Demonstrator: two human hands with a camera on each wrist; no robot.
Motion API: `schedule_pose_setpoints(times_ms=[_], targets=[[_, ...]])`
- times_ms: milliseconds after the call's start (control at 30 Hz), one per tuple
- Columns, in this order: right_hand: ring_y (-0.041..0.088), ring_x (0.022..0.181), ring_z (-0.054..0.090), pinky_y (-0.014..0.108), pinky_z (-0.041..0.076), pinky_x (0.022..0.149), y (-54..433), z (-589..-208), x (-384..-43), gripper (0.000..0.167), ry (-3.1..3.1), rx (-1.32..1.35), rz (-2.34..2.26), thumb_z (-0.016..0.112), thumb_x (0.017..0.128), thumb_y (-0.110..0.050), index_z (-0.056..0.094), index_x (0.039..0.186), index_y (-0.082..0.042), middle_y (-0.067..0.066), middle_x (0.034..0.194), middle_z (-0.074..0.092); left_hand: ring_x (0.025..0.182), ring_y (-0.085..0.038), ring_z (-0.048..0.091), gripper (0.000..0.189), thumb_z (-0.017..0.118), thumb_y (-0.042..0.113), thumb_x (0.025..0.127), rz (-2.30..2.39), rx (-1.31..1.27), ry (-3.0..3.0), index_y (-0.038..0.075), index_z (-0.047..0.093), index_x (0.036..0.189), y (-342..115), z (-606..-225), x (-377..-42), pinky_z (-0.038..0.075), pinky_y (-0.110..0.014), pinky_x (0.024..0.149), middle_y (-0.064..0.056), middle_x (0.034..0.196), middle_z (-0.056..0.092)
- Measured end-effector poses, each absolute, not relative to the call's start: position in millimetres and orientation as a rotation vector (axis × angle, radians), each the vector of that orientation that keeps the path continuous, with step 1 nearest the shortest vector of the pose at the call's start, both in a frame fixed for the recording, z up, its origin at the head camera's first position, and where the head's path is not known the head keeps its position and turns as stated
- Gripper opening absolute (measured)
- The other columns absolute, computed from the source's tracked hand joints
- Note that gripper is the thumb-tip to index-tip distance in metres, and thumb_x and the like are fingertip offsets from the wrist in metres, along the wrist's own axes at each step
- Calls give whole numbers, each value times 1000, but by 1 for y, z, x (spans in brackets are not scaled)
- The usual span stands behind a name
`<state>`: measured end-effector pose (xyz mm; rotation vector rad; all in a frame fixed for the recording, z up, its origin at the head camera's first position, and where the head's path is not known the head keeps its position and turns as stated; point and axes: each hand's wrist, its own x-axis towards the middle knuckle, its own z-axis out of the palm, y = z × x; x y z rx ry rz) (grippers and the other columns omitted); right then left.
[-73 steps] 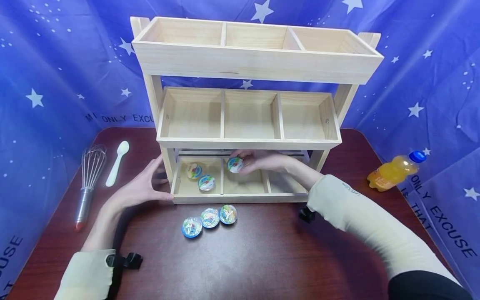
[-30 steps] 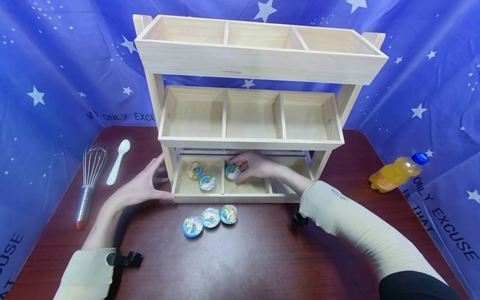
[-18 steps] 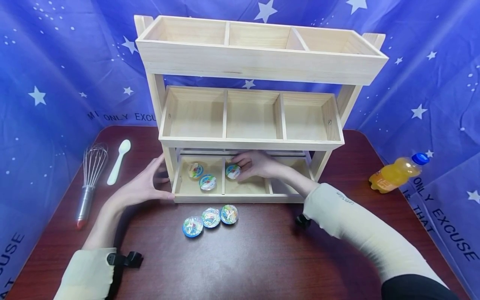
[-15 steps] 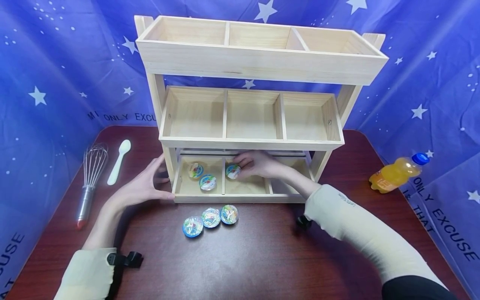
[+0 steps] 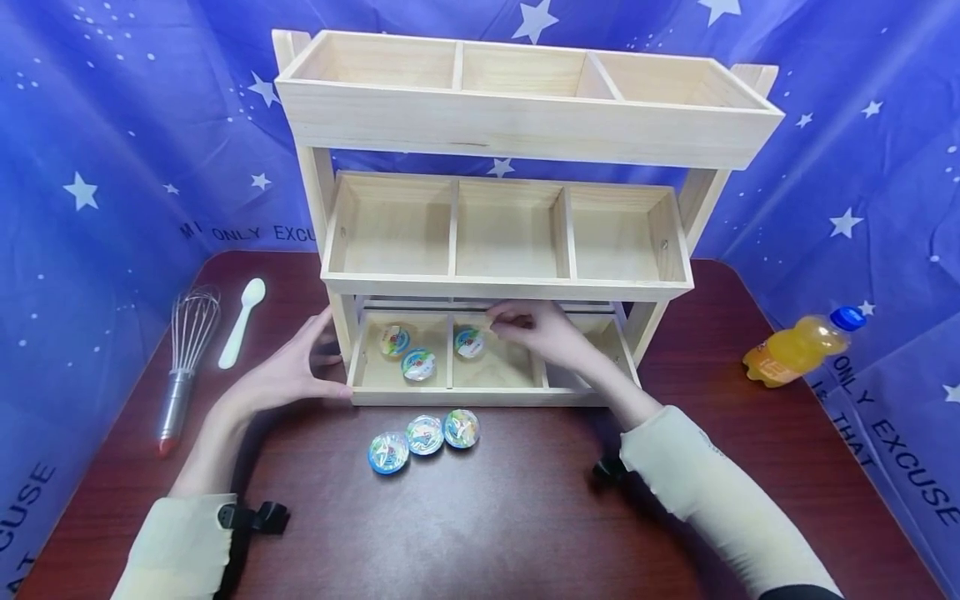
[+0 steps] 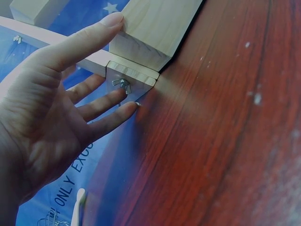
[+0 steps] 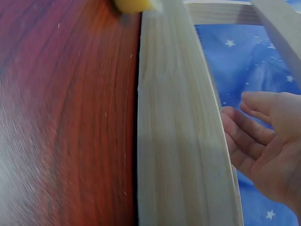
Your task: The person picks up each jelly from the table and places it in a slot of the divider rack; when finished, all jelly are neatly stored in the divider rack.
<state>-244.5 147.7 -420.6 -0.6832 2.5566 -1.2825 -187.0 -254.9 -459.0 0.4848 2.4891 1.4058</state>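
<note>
In the head view a small foil-lidded jelly cup (image 5: 470, 342) lies in the middle compartment of the rack's bottom tray (image 5: 480, 398). Just to its right is my right hand (image 5: 542, 332), apart from it; the right wrist view shows loosely bent fingers with nothing in them. Two more jelly cups, a left one (image 5: 393, 341) and a right one (image 5: 418, 365), lie in the left compartment. My left hand (image 6: 56, 99) rests its thumb on the tray's front left corner, its extended fingers beside the wooden rack's leg and a wing nut (image 6: 123, 85).
Three jelly cups (image 5: 425, 435) stand in a row on the table before the wooden rack (image 5: 517, 125). A whisk (image 5: 183, 358) and a white spoon (image 5: 242, 323) lie at left. An orange drink bottle (image 5: 802, 346) lies at right. The middle tray (image 5: 510, 287) overhangs the bottom one.
My right hand has set the jelly cup down in the middle compartment, let go and drawn off to the right. The left hand has stayed at the rack's corner.
</note>
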Motion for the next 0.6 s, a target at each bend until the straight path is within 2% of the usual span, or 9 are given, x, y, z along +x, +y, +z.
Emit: schedule_pose_setpoints(times_ms=[100, 333, 600], targets=[[23, 105, 73, 35, 60, 95, 150, -421, -239, 30, 2575, -694, -1344, 72, 96, -17, 73, 124, -7, 9, 116, 77, 135, -46, 56, 133, 95, 25, 72, 1407, 492, 2490, 51, 0, 161, -254, -459, -188, 51, -55, 108, -18, 160, 27], [22, 95, 74, 23, 58, 84, 152, -422, -224, 33, 2576, -695, -1448, 72, 97, -23, 72, 123, -3, 9, 110, 79, 135, -45, 56, 133, 96, 25, 72, 1404, 488, 2488, 51, 1, 162, -253, -458, -187, 51, -55, 108, -17, 161, 26], [17, 83, 69, 21, 55, 71, 150, -422, -208, 28, 2572, -729, -1575, 72, 97, -17, 73, 121, -2, 11, 105, 78, 135, -44, 57, 134, 96, 28, 71, 1395, 477, 2502, 50, 0, 162, -255, -456, -185, 45, -57, 113, -18, 161, 27]])
